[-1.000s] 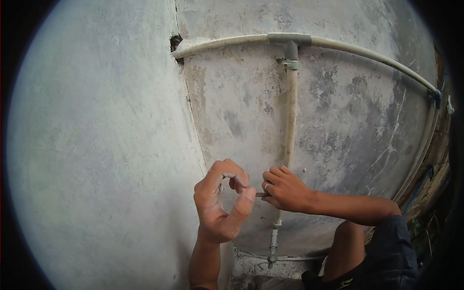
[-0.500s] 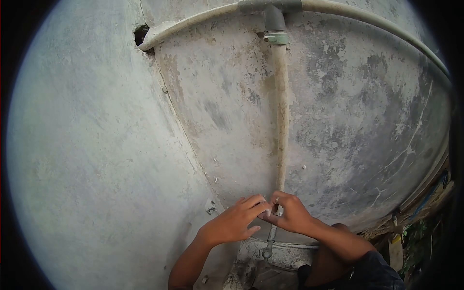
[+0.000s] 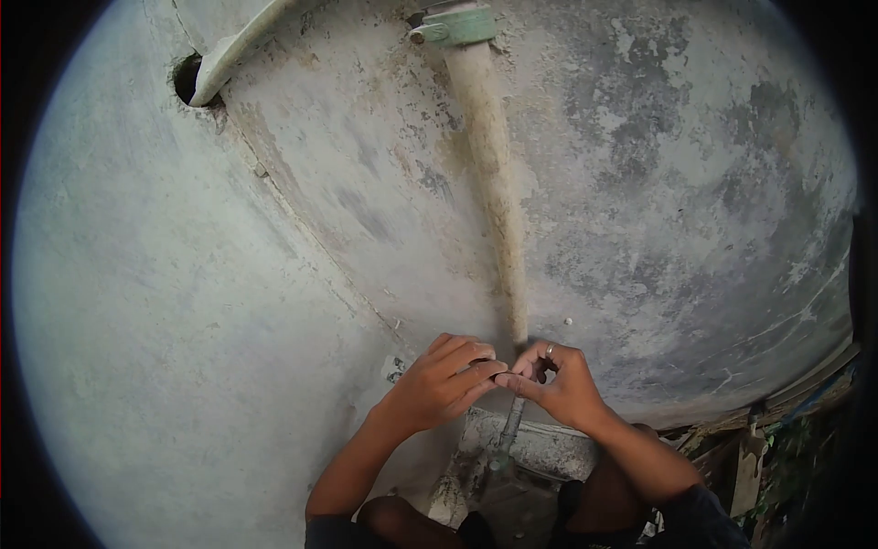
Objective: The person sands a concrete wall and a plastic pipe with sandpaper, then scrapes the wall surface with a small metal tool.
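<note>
A pale, stained pipe (image 3: 498, 192) runs down the wall and narrows towards my hands. My left hand (image 3: 450, 380) is closed, its fingertips bent in beside the pipe's lower end. Opposite it, my right hand (image 3: 560, 382), with a ring on one finger, pinches thumb and forefinger together. The fingertips of both hands meet around something small and dark, too small and covered to name. Below them a thin grey pipe (image 3: 513, 423) continues down to a fitting (image 3: 498, 460) near the ground.
A green clamp (image 3: 468, 26) sits round the top of the pipe. Another pipe (image 3: 240, 46) enters a hole (image 3: 187, 79) in the concrete wall (image 3: 183, 302). A whitish block (image 3: 549, 448) lies behind the thin pipe. Wooden boards (image 3: 750, 467) and plants stand at the lower right.
The view has moved closer and tilted down, so the upper pipe junction has left the frame. My hands stay together at the pipe; the right hand's fingers have shifted into a clearer pinch.
</note>
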Tool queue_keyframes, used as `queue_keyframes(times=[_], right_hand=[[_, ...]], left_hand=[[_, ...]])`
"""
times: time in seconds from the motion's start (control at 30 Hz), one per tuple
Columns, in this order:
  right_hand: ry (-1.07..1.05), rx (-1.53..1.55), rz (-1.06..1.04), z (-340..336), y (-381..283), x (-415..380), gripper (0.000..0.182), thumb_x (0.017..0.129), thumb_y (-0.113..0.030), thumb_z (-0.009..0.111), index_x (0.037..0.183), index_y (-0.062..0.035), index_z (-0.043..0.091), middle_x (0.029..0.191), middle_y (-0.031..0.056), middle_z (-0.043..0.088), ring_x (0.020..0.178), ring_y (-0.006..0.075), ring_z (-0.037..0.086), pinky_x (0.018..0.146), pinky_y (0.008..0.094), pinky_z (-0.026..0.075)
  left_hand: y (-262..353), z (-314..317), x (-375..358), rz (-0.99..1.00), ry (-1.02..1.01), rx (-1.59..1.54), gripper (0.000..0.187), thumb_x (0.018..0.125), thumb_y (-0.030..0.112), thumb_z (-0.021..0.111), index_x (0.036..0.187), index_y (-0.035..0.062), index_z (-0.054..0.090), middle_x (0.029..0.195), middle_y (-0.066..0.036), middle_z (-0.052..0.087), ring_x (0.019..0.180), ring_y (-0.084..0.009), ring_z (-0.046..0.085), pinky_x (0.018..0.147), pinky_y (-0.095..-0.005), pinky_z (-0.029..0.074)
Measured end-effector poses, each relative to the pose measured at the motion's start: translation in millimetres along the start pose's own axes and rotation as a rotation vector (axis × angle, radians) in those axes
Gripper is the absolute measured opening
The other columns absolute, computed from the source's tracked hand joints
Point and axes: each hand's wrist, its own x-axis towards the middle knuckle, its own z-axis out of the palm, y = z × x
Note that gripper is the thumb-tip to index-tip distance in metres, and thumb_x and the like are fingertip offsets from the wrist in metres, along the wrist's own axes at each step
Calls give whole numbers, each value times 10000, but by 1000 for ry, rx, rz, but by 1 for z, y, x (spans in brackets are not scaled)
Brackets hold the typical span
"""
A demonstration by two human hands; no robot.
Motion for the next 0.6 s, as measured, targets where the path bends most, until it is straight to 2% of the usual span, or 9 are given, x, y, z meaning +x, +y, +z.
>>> queue_keyframes(times=[0.13, 0.23, 0.33, 0.43, 0.5, 0.6], right_hand=[[-86, 41, 93, 1, 3, -1, 207, 840, -169, 827, 822, -41, 666, 744, -23, 644, 681, 41, 554, 632, 216, 457], [-148, 37, 55, 4, 1, -1, 184, 876, -155, 790, 835, -22, 670, 746, -5, 651, 687, 47, 565, 635, 216, 463], [-212, 233, 84, 4, 17, -6, 277, 936, -271, 730, 855, -9, 688, 707, 0, 652, 637, 40, 537, 586, 231, 436], [-254, 193, 118, 1, 22, -11, 281, 974, -280, 679, 870, -19, 692, 748, 9, 659, 685, 45, 559, 641, 239, 458], [-237, 212, 153, 7, 24, -13, 227, 979, -227, 668, 906, -13, 692, 818, 16, 661, 756, 64, 590, 711, 261, 488], [-217, 99, 113, 7, 23, -17, 190, 979, -207, 668, 940, -23, 697, 880, 20, 665, 811, 79, 611, 749, 269, 503]], left_hand=[[3, 6, -17, -36, 51, 54, 313, 743, 129, 835, 1021, 79, 698, 1032, -64, 640, 964, -252, 630, 799, -363, 500], [8, 13, -34, -58, 83, 84, 322, 748, 127, 825, 1036, 68, 693, 1041, -78, 636, 971, -262, 634, 801, -371, 503], [11, 13, -42, -28, 93, 115, 319, 767, 96, 787, 1064, 51, 679, 1045, -96, 629, 976, -272, 636, 801, -378, 505], [10, 21, -51, 22, 77, 106, 307, 755, 64, 775, 1049, 59, 687, 1026, -103, 628, 956, -278, 642, 774, -375, 517], [3, 39, -67, 11, 67, 54, 301, 751, 49, 764, 1044, 63, 693, 1009, -110, 626, 937, -284, 646, 759, -371, 526], [14, 34, -64, -213, 67, -173, 272, 767, 47, 751, 1032, 54, 691, 988, -111, 629, 884, -285, 645, 739, -369, 535]])
